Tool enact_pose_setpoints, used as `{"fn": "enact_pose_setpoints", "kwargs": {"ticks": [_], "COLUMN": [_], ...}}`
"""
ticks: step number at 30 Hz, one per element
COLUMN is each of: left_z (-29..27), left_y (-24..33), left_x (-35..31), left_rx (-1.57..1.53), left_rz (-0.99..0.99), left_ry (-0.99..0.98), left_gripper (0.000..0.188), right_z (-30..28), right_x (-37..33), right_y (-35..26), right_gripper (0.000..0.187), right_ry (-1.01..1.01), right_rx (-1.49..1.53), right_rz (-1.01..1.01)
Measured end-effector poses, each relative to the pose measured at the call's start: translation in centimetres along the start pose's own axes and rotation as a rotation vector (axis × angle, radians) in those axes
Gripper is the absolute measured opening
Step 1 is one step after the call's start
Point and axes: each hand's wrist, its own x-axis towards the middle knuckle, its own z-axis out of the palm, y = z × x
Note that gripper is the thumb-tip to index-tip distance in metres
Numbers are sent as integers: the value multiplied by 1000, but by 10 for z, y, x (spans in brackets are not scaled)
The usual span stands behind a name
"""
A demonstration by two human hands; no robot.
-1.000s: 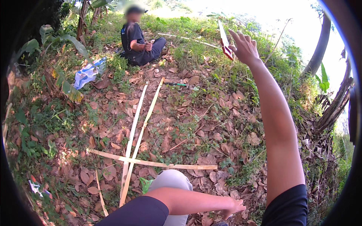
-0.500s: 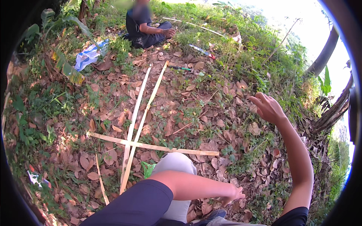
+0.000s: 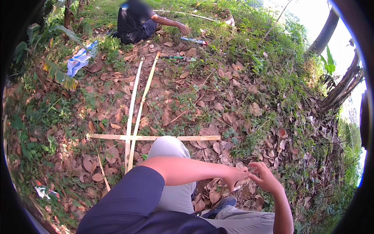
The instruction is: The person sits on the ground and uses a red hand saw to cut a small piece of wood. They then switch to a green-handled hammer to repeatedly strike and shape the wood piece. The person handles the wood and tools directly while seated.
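Observation:
My left hand [image 3: 235, 177] reaches across in front of my bent knee, its fingers apart and nothing plainly seen in them. My right hand [image 3: 266, 178] is close beside it, fingers curved and spread, the tips near or touching my left fingers; whether they meet I cannot tell. On the leaf-covered ground lie two long pale wooden strips, a left one [image 3: 133, 99] and a right one [image 3: 144, 97], drawing closer toward me. A third strip [image 3: 198, 138] crosses them near my knee, its middle partly hidden by the knee. Neither hand touches these strips.
A person [image 3: 136, 23] sits on the ground ahead and reaches toward a blue-and-white saw-like tool [image 3: 194, 40]. A green-handled tool [image 3: 171, 57] lies by the strips' far ends. A blue-and-white plastic sheet [image 3: 80, 60] lies left; tree trunks [image 3: 325, 31] stand right.
My right hand has come down and in toward my left hand, which has risen slightly. The other person has stretched an arm out toward the saw-like tool. My view has shifted.

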Motion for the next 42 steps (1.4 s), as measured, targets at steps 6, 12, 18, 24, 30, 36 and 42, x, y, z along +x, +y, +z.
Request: {"fn": "enact_pose_setpoints", "kwargs": {"ticks": [6,12,18,24,30,36,42], "left_z": [-2,-2,-47,-136,-194,-178,-164], "left_y": [17,2,-2,19,20,-22,-78], "left_x": [-6,-2,-10,-77,-192,-281,-308], "left_rx": [-319,-374,52,-84,-93,-22,-5], "left_rz": [-180,-108,-161,-289,-505,-742,-740], "left_ry": [73,97,-45,386,779,1015,1233], "left_gripper": [123,124,94,67,58,49,44], "right_z": [71,99,103,102,101,99,92], "right_x": [-11,13,12,4,-8,-8,-5], "right_y": [48,81,90,99,101,103,109], "right_gripper": [93,70,56,51,50,46,46], "right_ry": [255,310,363,390,350,387,400], "right_rx": [142,463,223,216,183,229,230], "right_rz": [51,165,216,263,188,167,197]}}
